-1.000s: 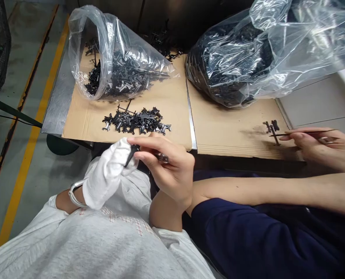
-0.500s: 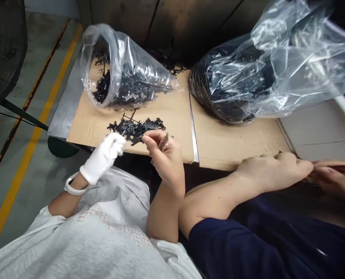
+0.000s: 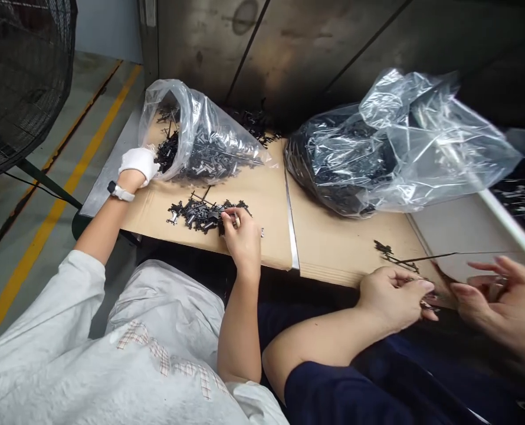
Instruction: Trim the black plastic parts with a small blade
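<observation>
My left hand [image 3: 138, 164], in a white glove, reaches to the mouth of a clear plastic bag [image 3: 186, 112] that lies on its side, full of small black plastic parts. Its fingertips are hidden at the bag's lower rim, so their grip does not show. Over a loose pile of black plastic parts [image 3: 196, 213] on the cardboard, my right hand [image 3: 243, 239] has its fingers closed. A slim tool [image 3: 237, 222] with a pale end pokes out of that hand; the rest of it is covered. The right fingertips are at the pile's right side.
A co-worker's left hand [image 3: 393, 298] and right hand [image 3: 501, 307] work at the right over a few black parts [image 3: 395, 257]. Behind them sits a large clear bag of black parts [image 3: 342, 159]. A fan [image 3: 23, 82] stands at the left.
My left hand has moved up and left from beside the pile to the bag's mouth. My right hand stays by the pile, turned more downward. The co-worker's hands have moved apart.
</observation>
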Demonstrator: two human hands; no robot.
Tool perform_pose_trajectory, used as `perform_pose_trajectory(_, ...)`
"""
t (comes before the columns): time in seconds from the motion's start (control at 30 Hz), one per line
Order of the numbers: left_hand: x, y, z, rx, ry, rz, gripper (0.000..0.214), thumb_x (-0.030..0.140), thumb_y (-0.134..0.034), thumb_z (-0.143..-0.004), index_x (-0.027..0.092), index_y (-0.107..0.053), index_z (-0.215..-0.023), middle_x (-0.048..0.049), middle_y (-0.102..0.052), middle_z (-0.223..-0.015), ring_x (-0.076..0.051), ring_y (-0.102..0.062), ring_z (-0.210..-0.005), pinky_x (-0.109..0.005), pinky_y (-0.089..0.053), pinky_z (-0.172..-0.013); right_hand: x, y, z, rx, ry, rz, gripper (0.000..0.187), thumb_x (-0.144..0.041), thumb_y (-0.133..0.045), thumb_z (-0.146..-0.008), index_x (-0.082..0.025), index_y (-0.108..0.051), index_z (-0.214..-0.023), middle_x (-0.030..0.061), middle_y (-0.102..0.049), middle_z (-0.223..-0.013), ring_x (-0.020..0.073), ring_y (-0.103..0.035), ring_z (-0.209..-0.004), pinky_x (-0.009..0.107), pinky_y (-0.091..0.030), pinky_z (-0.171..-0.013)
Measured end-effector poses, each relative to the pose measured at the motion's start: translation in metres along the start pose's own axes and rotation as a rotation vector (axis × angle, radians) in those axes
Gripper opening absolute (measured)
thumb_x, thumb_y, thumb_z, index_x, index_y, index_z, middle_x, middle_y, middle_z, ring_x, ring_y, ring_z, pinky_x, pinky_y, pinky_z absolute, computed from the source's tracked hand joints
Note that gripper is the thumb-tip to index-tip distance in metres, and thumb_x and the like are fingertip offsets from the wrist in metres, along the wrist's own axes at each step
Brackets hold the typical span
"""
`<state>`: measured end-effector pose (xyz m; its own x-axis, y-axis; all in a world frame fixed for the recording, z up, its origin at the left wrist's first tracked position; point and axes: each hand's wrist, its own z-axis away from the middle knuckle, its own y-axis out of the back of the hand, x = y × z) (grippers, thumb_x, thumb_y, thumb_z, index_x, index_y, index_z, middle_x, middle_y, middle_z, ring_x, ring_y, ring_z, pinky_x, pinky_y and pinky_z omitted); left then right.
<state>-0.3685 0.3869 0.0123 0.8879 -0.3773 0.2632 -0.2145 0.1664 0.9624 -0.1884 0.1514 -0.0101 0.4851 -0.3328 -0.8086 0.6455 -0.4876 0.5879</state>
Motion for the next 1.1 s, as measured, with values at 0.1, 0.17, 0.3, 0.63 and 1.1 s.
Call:
perform_pose_trajectory(0.1, -0.004, 0.004, 0.0, -0.03, 0.016, -0.023, 0.059, 0.057, -0.067, -0.082, 0.005, -0.073, -0.108, -0.021, -0.071, -0.115, -0.033, -0.063, -0.106, -0.042, -0.045, -0.101, 0.002, 0.003, 0.004, 0.009, 0.0, -0.035, 0.036, -0.047, -0.053, -0.089, -0.017, -0.072, -0.098, 0.0124, -0.076, -0.089, 0.0257, -0.066, -0.079, 0.038, -0.049, -0.077)
perform_pose_trajectory(0.17, -0.007, 0.006, 0.004, -0.051, 0.022, -0.028, 0.054, 0.055, -0.07, -0.082, 0.006, -0.074, -0.105, -0.0192, -0.072, -0.108, -0.032, -0.064, -0.099, -0.042, -0.048, -0.095, 0.002, 0.006, 0.007, 0.017, 0.001, -0.064, 0.036, -0.047, -0.054, -0.089, -0.017, -0.072, -0.098, 0.0101, -0.074, -0.085, 0.0234, -0.063, -0.074, 0.037, -0.048, -0.074)
perform_pose_trajectory(0.3, -0.009, 0.01, 0.014, 0.076, -0.002, 0.046, 0.042, 0.039, -0.069, -0.086, 0.01, -0.072, -0.116, -0.0141, -0.071, -0.115, -0.029, -0.063, -0.103, -0.04, -0.05, -0.096, -0.001, 0.012, 0.011, 0.021, 0.014, -0.122, 0.035, -0.048, -0.057, -0.089, -0.017, -0.071, -0.097, 0.0041, -0.068, -0.076, 0.0172, -0.054, -0.064, 0.033, -0.044, -0.068)
perform_pose_trajectory(0.63, 0.043, 0.027, 0.132, 0.498, -0.406, 0.415, 0.034, 0.032, -0.071, -0.087, 0.016, -0.069, -0.117, -0.0071, -0.07, -0.111, -0.02, -0.066, -0.1, -0.032, -0.053, -0.1, -0.049, 0.016, 0.033, -0.187, 0.17, -0.625, 0.039, -0.055, -0.072, -0.089, -0.018, -0.072, -0.1, 0.001, -0.067, -0.082, 0.0103, -0.053, -0.064, 0.025, -0.046, -0.059)
perform_pose_trajectory(1.1, 0.092, -0.009, 0.185, 0.341, -0.165, 1.174, 0.045, 0.06, -0.063, -0.096, 0.017, -0.058, -0.082, -0.0013, -0.062, -0.077, -0.011, -0.058, -0.07, -0.018, -0.052, -0.067, -0.067, 0.015, 0.055, -0.263, 0.189, -0.659, 0.048, -0.066, -0.074, -0.084, -0.019, -0.064, -0.077, -0.0023, -0.059, -0.067, 0.0089, -0.043, -0.055, 0.025, -0.036, -0.05)
